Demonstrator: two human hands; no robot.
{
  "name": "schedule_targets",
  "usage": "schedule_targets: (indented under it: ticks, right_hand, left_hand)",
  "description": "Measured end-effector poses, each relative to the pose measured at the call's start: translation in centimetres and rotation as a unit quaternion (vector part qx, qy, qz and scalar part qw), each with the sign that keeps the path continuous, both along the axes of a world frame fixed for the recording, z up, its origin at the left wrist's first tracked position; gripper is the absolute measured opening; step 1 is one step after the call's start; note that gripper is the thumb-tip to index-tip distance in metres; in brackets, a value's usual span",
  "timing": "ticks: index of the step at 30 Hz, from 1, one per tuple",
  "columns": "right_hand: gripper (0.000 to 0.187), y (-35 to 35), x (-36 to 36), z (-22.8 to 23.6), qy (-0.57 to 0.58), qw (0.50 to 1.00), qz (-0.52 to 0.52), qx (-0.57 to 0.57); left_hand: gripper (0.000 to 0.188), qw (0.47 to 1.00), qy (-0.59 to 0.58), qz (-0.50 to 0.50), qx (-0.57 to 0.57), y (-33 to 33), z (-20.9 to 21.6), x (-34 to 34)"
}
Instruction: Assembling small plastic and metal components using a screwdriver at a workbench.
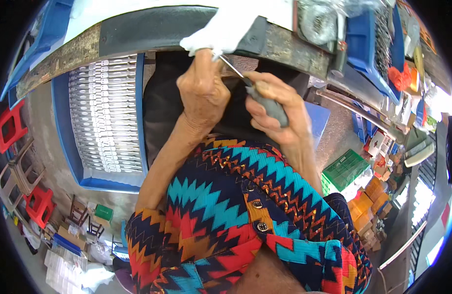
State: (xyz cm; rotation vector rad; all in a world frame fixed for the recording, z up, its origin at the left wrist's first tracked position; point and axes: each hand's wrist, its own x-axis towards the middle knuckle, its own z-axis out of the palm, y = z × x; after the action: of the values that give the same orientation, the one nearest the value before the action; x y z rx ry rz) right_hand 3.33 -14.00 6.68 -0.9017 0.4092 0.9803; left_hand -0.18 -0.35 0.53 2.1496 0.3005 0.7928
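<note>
Indoors, worn bench (297,51), cluttered floor (44,132), right fingers (274,88) gripping screwdriver (276,110), left fingers (203,63), grip unclear.

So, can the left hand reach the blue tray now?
Probably yes: nothing seems to block the open blue tray beside the left forearm, though the left hand is busy at the white item.

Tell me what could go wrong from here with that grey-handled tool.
The thin shaft of the grey-handled tool in the right hand points toward the left hand, so a slip might jab it. The white material lies across the bench edge, so a tug could perhaps shift it.
</note>
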Motion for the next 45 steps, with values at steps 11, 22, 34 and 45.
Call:
schedule_targets:
  ticks: [11, 22, 34, 45]
  right_hand:
    - [0.025, -0.5, -1.0, -1.4, -0.233, 0.971, 0.055, -0.020]
    - [0.022, -0.4, -0.9, -3.0, -0.399, 0.909, 0.076, -0.093]
    - [0.024, -0.1, -0.8, -2.4, -0.510, 0.839, 0.102, -0.161]
    - [0.032, 0.9, -1.5, 1.0, -0.846, 0.268, 0.170, -0.428]
  left_hand:
    - [0.012, 0.999, -0.018, -0.041, -0.024, 0.2, 0.4, -0.4]
    - [0.013, 0.999, 0.012, -0.012, -0.046, 0.4, -0.3, -0.4]
    - [0.014, 0.999, 0.014, -0.006, -0.035, 0.5, -0.7, -0.4]
    - [0.011, 1.000, 0.018, -0.004, -0.016, 0.3, 0.2, -0.4]
